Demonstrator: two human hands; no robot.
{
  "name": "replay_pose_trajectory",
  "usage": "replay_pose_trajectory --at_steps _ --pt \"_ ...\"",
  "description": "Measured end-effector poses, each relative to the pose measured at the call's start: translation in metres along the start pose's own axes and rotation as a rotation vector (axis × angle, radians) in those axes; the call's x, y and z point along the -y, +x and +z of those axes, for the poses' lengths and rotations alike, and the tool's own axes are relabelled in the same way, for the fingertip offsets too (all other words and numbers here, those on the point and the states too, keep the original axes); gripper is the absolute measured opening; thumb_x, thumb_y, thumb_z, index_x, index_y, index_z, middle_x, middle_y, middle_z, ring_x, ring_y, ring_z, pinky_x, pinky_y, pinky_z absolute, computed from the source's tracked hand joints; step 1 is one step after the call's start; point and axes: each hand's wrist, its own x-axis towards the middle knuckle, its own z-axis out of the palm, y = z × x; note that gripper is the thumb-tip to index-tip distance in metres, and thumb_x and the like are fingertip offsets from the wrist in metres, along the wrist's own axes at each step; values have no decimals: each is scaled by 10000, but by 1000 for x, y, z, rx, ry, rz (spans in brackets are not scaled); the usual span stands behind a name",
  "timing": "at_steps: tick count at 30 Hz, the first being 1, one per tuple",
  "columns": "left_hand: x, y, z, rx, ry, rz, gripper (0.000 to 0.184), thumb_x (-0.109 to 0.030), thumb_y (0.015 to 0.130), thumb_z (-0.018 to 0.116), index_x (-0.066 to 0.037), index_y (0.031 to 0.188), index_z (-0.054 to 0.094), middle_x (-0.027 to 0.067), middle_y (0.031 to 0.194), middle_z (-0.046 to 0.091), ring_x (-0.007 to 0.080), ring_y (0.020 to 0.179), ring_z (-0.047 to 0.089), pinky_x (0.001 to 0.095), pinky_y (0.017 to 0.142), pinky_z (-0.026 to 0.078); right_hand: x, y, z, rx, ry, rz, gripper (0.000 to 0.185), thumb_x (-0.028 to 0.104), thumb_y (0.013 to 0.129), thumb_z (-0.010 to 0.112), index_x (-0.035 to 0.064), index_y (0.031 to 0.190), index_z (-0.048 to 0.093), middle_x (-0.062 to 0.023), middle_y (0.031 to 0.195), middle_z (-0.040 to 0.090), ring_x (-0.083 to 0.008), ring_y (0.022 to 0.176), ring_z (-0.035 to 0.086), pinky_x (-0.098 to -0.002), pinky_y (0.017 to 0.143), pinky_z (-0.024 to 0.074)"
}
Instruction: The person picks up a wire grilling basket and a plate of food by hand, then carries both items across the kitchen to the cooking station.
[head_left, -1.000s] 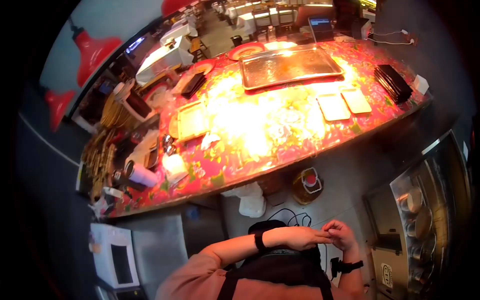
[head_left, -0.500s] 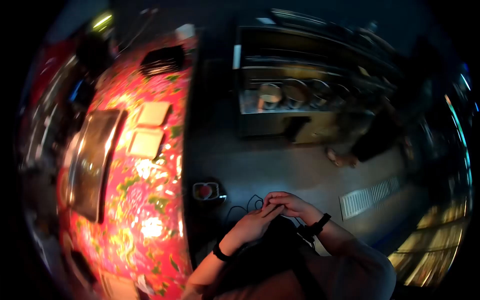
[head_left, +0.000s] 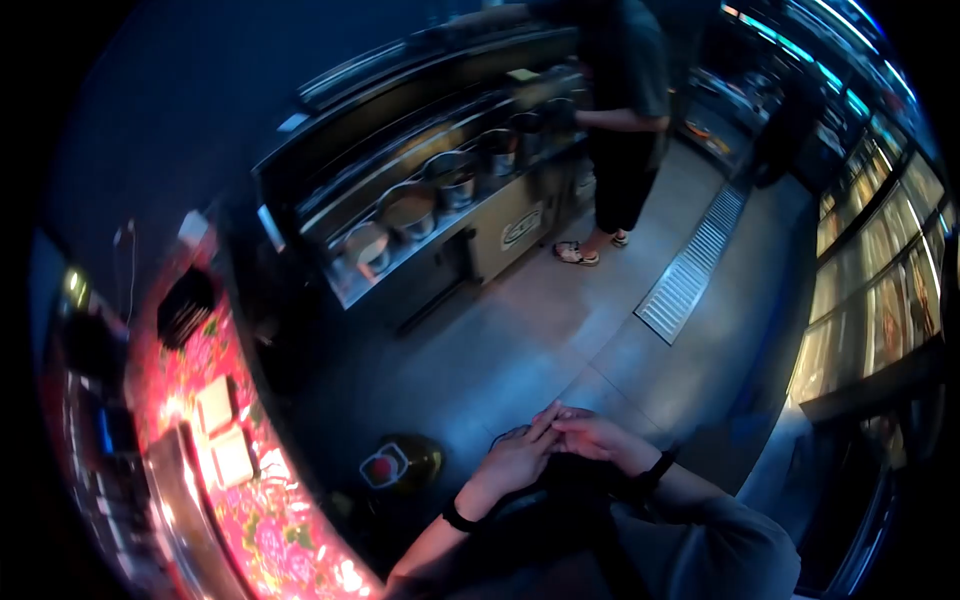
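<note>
My left hand [head_left: 514, 460] and my right hand [head_left: 594, 437] meet in front of my body, low in the head view. Their fingers are closed and pressed against each other, the left fingers reaching across to the right ones. I see no object between them, though the dim light hides the inner sides. Each wrist wears a black band. Beyond my left hand, a yellowish container with a red spot on top [head_left: 385, 467] stands on the floor.
At left a table with a red floral cover [head_left: 285, 540] bears pale square pieces [head_left: 215, 405], a dark stack [head_left: 187, 305] and a metal tray [head_left: 185, 500]. Ahead, a counter [head_left: 440, 275] holds several pots; a person [head_left: 625, 120] stands there. A floor grate [head_left: 690, 270] and lit glass-fronted shelves [head_left: 870, 270] lie right.
The view has swung right: the table has slid left and down, and the counter, person and lit shelves show more. My hands stay together in front of my body.
</note>
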Motion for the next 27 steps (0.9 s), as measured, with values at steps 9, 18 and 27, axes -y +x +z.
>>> replay_pose_trajectory --at_steps 9,18,27 --pt "-96 246 99 234 -85 325 569 -91 811 594 -82 1357 434 118 1515 283 349 1117 560 410 931 474 124 -149 -178 -131 158 -453 270 107 938 522 -19 1173 564 -133 1166 582 -239 1126 547 -403 973 433" --pt "-174 448 179 326 -233 599 717 1 754 621 -64 1418 362 141 1512 268 375 1219 471 426 991 426 236 -254 -296 -134 200 -535 390 202 947 508 -17 1270 488 -169 1295 527 -273 1221 494 -433 1057 352" --pt "-171 635 222 412 -277 686 633 -43 807 600 -82 1405 395 174 1430 392 357 1099 536 421 928 436 395 -282 -402 -371 173 -726 224 77 947 516 -42 1129 568 -157 1082 627 -240 1004 622 -351 904 496"
